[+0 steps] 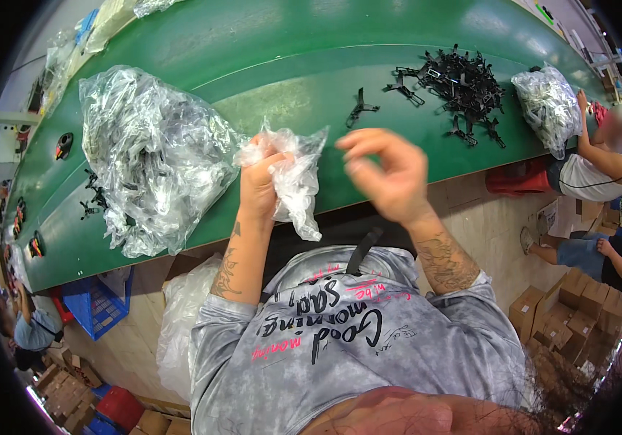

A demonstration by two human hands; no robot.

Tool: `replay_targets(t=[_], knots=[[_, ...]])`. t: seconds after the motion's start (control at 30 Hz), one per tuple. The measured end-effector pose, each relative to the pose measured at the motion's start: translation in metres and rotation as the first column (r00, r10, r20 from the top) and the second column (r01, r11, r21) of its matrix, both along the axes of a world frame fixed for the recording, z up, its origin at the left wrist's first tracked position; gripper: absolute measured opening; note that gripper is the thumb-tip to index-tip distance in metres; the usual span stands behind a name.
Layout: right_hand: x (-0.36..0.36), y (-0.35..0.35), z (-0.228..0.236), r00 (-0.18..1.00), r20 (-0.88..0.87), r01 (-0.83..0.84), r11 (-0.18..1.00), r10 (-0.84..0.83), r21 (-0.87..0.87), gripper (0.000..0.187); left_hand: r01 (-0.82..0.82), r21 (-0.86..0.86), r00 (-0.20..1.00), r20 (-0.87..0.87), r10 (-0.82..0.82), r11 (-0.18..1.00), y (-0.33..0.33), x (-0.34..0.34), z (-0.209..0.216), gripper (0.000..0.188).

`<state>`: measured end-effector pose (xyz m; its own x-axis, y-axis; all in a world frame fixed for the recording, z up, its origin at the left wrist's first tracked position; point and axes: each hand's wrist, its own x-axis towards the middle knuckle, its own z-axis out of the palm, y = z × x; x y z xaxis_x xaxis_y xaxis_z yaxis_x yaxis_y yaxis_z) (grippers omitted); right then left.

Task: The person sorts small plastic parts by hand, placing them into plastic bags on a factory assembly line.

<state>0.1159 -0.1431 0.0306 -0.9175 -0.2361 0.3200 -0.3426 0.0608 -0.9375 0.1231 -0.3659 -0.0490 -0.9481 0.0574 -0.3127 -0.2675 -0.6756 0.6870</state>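
My left hand (259, 185) is closed around a bunch of crumpled clear plastic bags (298, 181), held up over the bench's near edge. To its right, my right hand (390, 174) hangs in the air with thumb and forefinger apart and nothing visible between them; it is slightly blurred. Left of my hands lies a large clear plastic bag (155, 159), bulging with more crumpled plastic. Beyond my right hand, one black plastic frame with thin arms (362, 108) lies apart from a heap of similar black frames (466, 87).
The green bench (274, 94) runs across in front of me. Another full plastic bag (548, 109) stands at its right, beside a seated person (597, 163). Black parts (93, 196) lie at the left. A blue crate (99, 301) and cardboard boxes (575, 312) are on the floor.
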Motion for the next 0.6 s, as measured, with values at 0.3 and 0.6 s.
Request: replay_targets(t=[0.3,0.6], knots=[[-0.009,0.017,-0.021,0.750,0.652,-0.097,0.994,0.110,-0.056,0.031,0.142,-0.019,0.908,-0.396,-0.138,0.990,0.022,-0.003,0.020,0.024],[-0.019,0.032,-0.021,0.863,0.467,0.145,0.980,-0.194,0.140,0.029,-0.037,-0.124,0.980,-0.196,0.012,0.992,0.008,-0.009,0.021,0.027]])
